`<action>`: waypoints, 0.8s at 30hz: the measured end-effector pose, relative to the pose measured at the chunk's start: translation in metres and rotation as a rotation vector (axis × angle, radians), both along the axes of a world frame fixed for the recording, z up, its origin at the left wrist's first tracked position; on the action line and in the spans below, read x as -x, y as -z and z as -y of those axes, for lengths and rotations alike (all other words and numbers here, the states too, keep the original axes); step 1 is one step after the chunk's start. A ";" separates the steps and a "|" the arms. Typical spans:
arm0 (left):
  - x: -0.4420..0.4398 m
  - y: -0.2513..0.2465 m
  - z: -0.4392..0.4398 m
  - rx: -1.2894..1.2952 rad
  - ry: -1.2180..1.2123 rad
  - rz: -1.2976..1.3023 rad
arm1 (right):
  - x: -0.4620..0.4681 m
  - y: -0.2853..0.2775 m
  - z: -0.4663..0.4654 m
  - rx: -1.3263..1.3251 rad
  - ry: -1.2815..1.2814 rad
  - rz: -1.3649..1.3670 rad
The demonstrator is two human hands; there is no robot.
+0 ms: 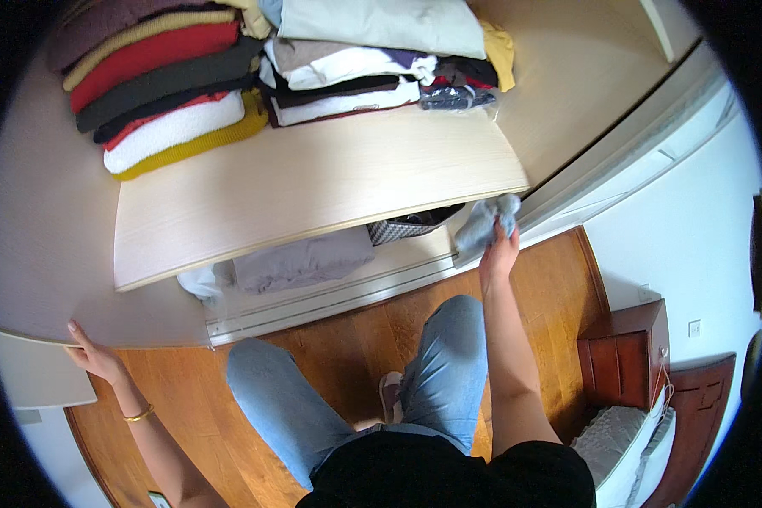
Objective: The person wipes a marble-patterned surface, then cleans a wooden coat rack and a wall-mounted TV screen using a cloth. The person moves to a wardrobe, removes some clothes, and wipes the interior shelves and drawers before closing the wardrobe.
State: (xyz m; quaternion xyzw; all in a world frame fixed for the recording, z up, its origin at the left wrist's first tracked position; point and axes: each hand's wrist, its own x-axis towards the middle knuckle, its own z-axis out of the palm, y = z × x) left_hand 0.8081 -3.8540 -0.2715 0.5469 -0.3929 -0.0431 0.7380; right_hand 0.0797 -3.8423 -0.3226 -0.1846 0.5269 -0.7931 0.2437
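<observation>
My right hand grips a crumpled grey-blue cloth at the right end of the wardrobe, by the side panel under the shelf. On the left, my left hand rests against the front edge of the wardrobe's side panel, fingers spread and holding nothing. Between the hands runs a pale wooden shelf. Below it lie a folded grey fabric, a white cloth and a checkered basket with dark contents, all partly hidden by the shelf.
Folded clothes form a tall stack at the back left of the shelf, with more folded garments beside it. A sliding-door track edges the wardrobe bottom. A brown wooden nightstand and a bed stand at the right.
</observation>
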 end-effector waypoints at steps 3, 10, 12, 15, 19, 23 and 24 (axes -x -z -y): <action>0.013 0.000 0.003 -0.006 -0.019 -0.028 | 0.031 -0.014 0.039 -0.058 0.093 0.018; 0.036 0.001 0.014 0.101 -0.037 -0.042 | -0.009 0.012 0.059 -0.381 0.218 -0.643; 0.011 0.005 0.008 0.057 -0.098 0.021 | -0.073 0.013 0.054 -0.357 0.133 -0.775; 0.017 0.004 0.006 0.005 -0.145 0.038 | -0.091 -0.014 0.029 -0.294 -0.230 -0.752; 0.004 0.005 0.006 0.033 -0.147 0.016 | -0.047 -0.061 0.038 -0.217 -0.053 -0.667; 0.027 0.001 0.011 -0.012 -0.169 0.070 | 0.067 -0.072 0.076 -0.500 0.146 -1.146; 0.023 0.007 0.014 -0.020 -0.162 0.076 | 0.087 -0.063 0.083 -0.586 0.191 -1.308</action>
